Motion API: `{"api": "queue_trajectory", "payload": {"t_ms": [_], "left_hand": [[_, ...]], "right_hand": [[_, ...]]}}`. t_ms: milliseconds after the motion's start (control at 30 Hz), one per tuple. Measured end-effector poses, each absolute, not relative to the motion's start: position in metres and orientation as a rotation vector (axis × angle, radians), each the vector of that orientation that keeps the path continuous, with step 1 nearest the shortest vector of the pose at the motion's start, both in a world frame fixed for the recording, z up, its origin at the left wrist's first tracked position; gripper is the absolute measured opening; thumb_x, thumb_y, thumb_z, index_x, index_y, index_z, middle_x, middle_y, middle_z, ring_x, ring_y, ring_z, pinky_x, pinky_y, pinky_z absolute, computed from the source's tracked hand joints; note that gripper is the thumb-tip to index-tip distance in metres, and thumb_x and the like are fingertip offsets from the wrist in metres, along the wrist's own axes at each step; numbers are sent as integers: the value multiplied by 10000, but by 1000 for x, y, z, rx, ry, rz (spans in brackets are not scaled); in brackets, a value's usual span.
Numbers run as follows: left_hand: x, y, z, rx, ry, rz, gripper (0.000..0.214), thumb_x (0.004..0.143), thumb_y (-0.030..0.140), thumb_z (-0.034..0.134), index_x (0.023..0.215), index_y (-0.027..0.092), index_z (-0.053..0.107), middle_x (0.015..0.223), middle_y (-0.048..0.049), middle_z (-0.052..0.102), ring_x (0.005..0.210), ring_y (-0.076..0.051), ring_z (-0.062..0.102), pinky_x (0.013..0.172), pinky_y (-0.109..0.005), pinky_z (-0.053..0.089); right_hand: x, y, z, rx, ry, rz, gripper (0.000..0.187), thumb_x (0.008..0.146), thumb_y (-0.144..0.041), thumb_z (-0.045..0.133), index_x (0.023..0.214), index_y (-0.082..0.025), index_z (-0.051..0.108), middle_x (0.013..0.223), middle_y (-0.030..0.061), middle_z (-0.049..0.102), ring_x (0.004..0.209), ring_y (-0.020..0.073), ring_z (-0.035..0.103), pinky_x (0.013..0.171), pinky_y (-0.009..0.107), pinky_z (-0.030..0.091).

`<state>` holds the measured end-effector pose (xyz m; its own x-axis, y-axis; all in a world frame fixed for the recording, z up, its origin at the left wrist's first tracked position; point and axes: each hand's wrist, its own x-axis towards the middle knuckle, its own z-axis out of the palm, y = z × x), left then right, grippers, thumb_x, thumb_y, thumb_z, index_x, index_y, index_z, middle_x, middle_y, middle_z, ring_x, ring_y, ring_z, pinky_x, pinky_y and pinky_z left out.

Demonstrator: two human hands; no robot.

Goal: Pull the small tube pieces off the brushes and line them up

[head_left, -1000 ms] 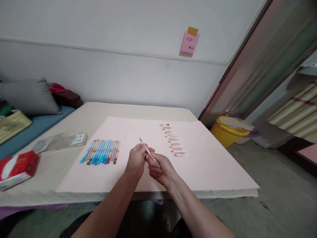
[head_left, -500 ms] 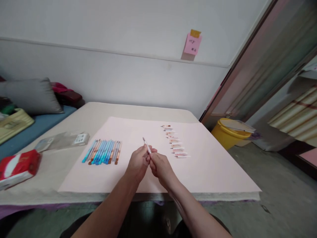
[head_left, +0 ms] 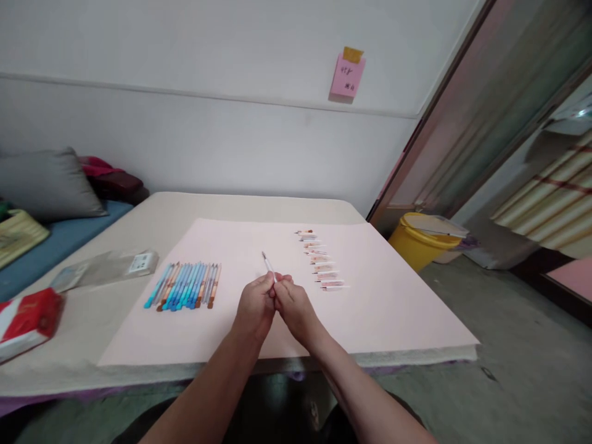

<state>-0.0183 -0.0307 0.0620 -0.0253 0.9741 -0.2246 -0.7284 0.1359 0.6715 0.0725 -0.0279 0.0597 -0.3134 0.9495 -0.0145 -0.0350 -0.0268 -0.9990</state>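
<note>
My left hand and my right hand meet above the pink sheet, fingers pinched together on a thin white pen whose tip sticks up and away from me. A row of several blue and orange pens lies on the sheet to the left of my hands. To the right and farther back, several small pen caps lie in a column.
The sheet covers a beige table. A clear plastic packet and a red and white tissue pack lie at the left. A grey cushion sits on a blue bed. A yellow bucket stands on the floor at the right.
My hands have drawn closer together on the pen, and less of its length shows between and below them. The view has shifted slightly.
</note>
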Motion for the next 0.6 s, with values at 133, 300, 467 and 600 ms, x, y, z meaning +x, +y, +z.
{"api": "queue_trajectory", "payload": {"t_ms": [133,300,467,600], "left_hand": [[-18,-32,61,378,815,1439,162,747,257,642,693,106,624,607,-55,612,652,-177,611,630,-283,466],[-18,-32,56,334,914,1476,165,730,257,646,673,103,622,623,-54,629,568,-138,576,598,-262,441],[-19,-30,50,289,1016,1520,156,744,237,626,656,109,613,647,-72,643,649,-169,616,655,-283,461],[-24,-30,54,299,903,1454,146,769,222,605,674,111,608,690,-90,653,678,-179,628,670,-295,483]], "right_hand": [[74,-29,58,-1175,-1854,915,302,920,-267,349,673,-197,508,632,26,543,586,142,521,565,254,399],[62,-37,56,-1514,-2113,463,196,925,-258,378,948,-136,530,653,98,608,590,201,610,591,297,444],[52,-40,47,-1539,-2080,286,251,938,-307,359,813,-158,518,650,128,603,530,195,598,529,286,420],[60,-34,52,-1435,-1844,748,228,882,-366,474,753,-180,503,574,37,539,479,127,521,469,223,366]]}}
